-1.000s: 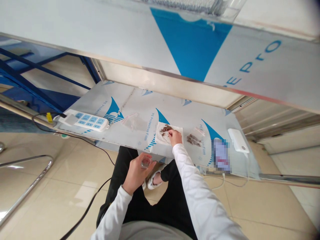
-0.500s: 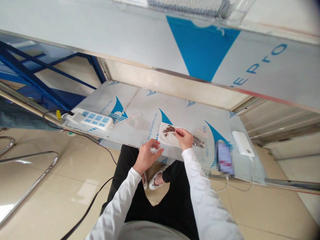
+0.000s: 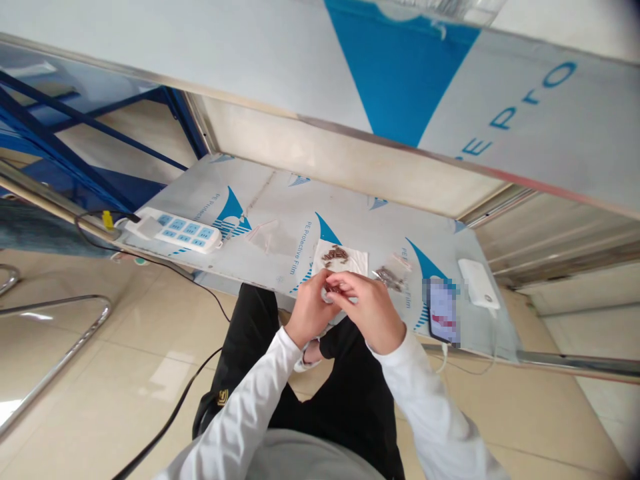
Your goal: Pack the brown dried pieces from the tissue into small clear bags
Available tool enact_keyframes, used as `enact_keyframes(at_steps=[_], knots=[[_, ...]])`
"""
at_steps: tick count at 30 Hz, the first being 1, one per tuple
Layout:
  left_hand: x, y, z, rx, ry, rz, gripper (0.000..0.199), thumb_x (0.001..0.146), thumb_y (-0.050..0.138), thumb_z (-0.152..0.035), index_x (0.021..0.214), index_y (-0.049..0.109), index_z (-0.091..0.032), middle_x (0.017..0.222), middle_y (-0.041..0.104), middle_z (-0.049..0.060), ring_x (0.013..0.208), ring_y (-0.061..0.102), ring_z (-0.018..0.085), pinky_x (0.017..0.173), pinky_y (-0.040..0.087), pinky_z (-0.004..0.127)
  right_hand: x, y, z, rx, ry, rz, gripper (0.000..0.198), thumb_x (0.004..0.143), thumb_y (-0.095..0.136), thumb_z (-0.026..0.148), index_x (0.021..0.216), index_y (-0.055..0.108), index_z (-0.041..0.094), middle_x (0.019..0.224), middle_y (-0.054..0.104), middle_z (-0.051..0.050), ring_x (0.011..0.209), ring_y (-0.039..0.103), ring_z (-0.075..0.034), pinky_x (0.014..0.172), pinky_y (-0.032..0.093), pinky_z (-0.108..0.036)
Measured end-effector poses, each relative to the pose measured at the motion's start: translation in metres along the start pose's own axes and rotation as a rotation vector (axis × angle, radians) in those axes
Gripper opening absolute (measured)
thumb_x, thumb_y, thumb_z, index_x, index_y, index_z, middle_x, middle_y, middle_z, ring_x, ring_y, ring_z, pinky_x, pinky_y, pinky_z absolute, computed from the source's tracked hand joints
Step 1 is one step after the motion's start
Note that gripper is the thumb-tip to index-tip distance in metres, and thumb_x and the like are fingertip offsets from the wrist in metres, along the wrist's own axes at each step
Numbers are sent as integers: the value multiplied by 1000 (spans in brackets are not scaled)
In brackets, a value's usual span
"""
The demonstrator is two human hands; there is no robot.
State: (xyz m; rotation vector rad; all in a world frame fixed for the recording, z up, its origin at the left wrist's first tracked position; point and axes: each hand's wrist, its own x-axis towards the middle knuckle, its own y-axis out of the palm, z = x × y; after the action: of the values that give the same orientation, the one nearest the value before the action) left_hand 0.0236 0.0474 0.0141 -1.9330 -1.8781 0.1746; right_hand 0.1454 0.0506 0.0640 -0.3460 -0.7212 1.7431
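Observation:
My left hand (image 3: 310, 312) and my right hand (image 3: 375, 308) meet at the front edge of the shelf. Curled fingers of the left hand hold a small clear object, mostly hidden now, its kind not plain. My right hand's fingers are pinched together over it, and a bit of reddish brown shows between the hands. Just beyond them lies a white paper sheet (image 3: 357, 260) bearing a small heap of brown pieces (image 3: 335, 255). To the right of the sheet, a clear plastic bag (image 3: 391, 277) contains more dark pieces.
A white power strip (image 3: 187, 233) lies on the shelf (image 3: 280, 200) at left, near a flat clear bag (image 3: 264, 235). At right are a phone (image 3: 444, 312) and a white power bank (image 3: 479, 283) with cables. An upper shelf (image 3: 250, 80) overhangs the back.
My right hand has moved from the brown pieces on the paper sheet down and towards me, and now touches my left hand. The view has shifted slightly.

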Motion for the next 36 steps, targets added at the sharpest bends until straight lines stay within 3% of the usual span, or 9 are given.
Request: enact_keyframes(at_steps=[4,10,13,15,16,19,21,26,36], knots=[[-2,-2,-4,14,-5,-8,15,66,56,-11,73,47,-20,66,57,-2,60,54,13,57,37,22,2,-5,7,-10,-15,58,26,76,65,14,97,69,28,89,73,0,81,70,-20,77,56,-32],[-14,-7,5,-71,-30,-26,17,70,62,-15,85,54,-20,76,64,-1,71,62,15,66,45,23,-8,1,1,267,29,132,23,82,62,26,103,69,29,100,73,-1,89,69,-19,84,55,-33],[-23,-12,15,-70,-63,-56,15,75,64,-21,87,56,-20,74,65,-1,70,63,14,69,47,24,-4,15,-41,346,114,-64,22,84,59,33,100,69,21,99,73,-6,84,69,-18,78,56,-31],[-29,-16,21,-49,-82,-76,15,76,64,-25,87,55,-20,70,65,-3,67,63,12,70,47,23,9,25,-83,163,208,-294,24,84,56,33,97,68,17,92,72,-8,79,68,-18,74,56,-30],[-31,-18,24,-39,-90,-81,16,77,65,-26,88,55,-20,70,65,-3,67,63,12,70,47,23,17,30,-104,-22,260,-311,24,83,55,31,96,68,16,92,72,-8,76,68,-17,73,56,-30],[-38,-24,30,-14,-113,-78,17,77,64,-28,89,55,-20,70,65,-3,67,64,12,70,47,23,44,39,-153,-188,315,-284,17,72,63,21,84,70,13,90,69,-11,69,65,-18,74,54,-34],[-40,-27,32,-1,-125,-75,16,78,63,-29,89,55,-20,71,66,-2,68,64,13,70,48,24,56,43,-169,-248,312,-253,14,68,66,18,81,70,13,90,68,-10,75,64,-19,80,51,-35],[-40,-31,33,18,-153,-81,16,79,63,-32,87,56,-20,71,66,-2,68,64,13,69,49,24,65,47,-172,-404,304,-178,10,75,61,18,78,70,18,88,67,-8,88,62,-20,90,45,-34],[-38,-29,33,5,-134,-67,16,79,62,-32,89,56,-21,72,66,-2,68,65,13,70,49,24,76,48,-178,-522,422,-185,21,68,59,12,85,69,19,83,71,-4,81,65,-18,77,48,-27]])
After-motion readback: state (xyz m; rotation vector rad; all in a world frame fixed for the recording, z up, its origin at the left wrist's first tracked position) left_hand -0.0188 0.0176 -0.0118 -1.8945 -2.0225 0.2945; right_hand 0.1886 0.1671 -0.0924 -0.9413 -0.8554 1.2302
